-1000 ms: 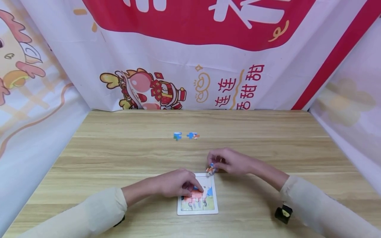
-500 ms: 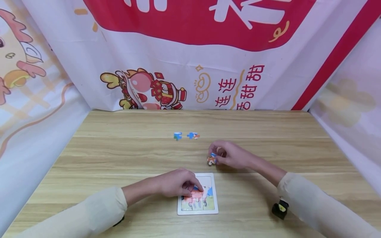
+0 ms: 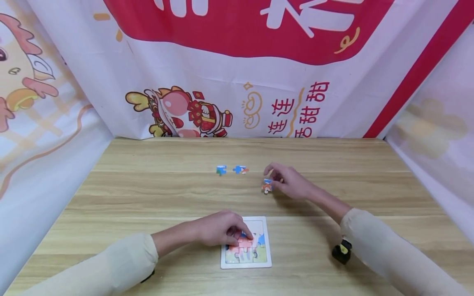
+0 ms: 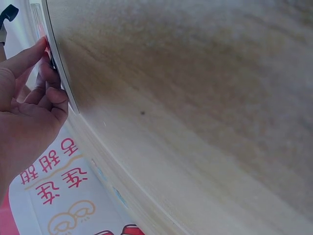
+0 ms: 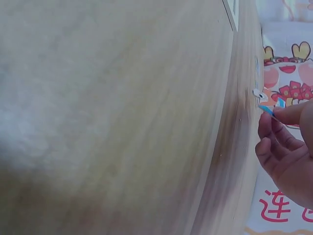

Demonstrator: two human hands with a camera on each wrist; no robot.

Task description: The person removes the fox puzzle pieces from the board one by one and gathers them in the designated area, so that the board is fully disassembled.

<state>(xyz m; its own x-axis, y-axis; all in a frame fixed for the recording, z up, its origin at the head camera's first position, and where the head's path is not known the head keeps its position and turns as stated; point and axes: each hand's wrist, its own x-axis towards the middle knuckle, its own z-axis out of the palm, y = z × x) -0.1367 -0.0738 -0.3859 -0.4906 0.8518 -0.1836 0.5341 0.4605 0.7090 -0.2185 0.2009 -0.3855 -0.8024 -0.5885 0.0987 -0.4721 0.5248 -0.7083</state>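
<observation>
My right hand pinches a jigsaw piece, orange, blue and white, above the table to the right of two loose pieces. In the right wrist view, the piece shows at the tips of thumb and fingers. My left hand rests its fingertips on a partly filled jigsaw puzzle in a white frame. Pink, green and blue pieces show there, with a pale bare patch at the top; the hand covers the left part. In the left wrist view, the left hand's fingers touch the puzzle near the frame's edge.
Two loose jigsaw pieces lie farther back: a blue and green one and a blue and orange one. The wooden table meets a printed cloth at the back, with more cloth on both sides.
My right hand has moved away from the frame's top right corner, back and slightly right, carrying the jigsaw piece. The left hand has stayed on the puzzle.
</observation>
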